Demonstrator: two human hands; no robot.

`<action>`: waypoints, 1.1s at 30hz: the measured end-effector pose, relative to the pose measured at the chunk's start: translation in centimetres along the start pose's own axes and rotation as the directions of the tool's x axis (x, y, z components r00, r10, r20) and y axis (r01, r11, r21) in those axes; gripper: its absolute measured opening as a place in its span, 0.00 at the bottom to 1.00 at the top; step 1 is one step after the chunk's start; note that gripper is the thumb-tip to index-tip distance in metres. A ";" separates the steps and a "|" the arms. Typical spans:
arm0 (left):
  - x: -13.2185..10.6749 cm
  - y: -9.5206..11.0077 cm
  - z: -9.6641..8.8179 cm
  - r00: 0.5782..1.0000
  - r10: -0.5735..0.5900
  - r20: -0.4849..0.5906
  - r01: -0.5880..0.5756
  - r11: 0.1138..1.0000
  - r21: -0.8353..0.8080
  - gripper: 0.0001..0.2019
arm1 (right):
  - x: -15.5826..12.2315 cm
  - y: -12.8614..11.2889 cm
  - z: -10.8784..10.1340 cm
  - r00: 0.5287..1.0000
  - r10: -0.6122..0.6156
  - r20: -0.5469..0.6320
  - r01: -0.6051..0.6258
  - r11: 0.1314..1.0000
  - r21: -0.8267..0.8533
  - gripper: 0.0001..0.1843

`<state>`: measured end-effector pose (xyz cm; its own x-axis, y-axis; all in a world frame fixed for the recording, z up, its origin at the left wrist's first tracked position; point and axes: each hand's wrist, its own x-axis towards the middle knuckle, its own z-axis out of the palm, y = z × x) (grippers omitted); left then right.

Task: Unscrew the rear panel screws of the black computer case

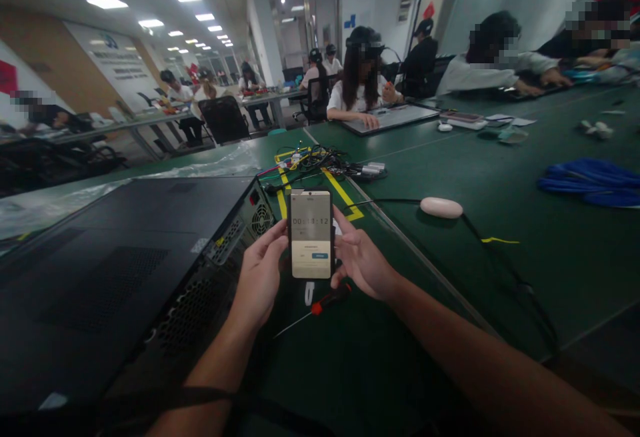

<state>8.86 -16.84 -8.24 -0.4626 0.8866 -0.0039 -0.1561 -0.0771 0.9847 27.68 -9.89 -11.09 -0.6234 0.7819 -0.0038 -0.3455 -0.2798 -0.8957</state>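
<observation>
A smartphone (311,234) is held upright between both hands, its lit screen facing me with large timer digits and a pale pop-up that has a blue button. My left hand (260,274) grips its left edge, thumb in front. From the other side my right hand (367,260) closes on the right edge, with some fingers hidden behind the phone. Just below, a screwdriver (320,307) with a red and black handle lies on the green table mat (350,364), close to a small white loop-shaped piece (310,292).
A black computer case (120,257) lies on its side at left. Behind the phone sits a cable bundle (330,160) by yellow tape (345,197). To the right are a pink oval object (441,208) on a black cable and blue folded material (593,182). Co-workers sit across the table.
</observation>
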 end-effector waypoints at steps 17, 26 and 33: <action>-0.5 0.1 1.7 0.964 -0.264 0.013 0.262 0.946 -0.191 0.16 | 0.2 -0.3 -0.3 0.998 0.036 0.055 -0.037 0.999 0.026 0.59; 0.2 1.1 3.2 0.896 -0.425 0.128 0.442 0.834 -0.329 0.19 | 0.7 0.1 -0.9 0.995 0.096 0.037 -0.094 0.994 -0.047 0.38; 0.5 0.8 3.8 0.959 -0.238 0.152 0.278 0.885 -0.373 0.19 | 0.4 0.3 0.1 1.000 0.015 -0.006 -0.015 0.999 -0.031 0.42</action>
<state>11.85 -14.73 -6.83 -0.2738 0.9383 -0.2113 -0.5925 0.0085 0.8055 27.22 -9.75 -11.33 -0.6241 0.7811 -0.0195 -0.3146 -0.2741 -0.9088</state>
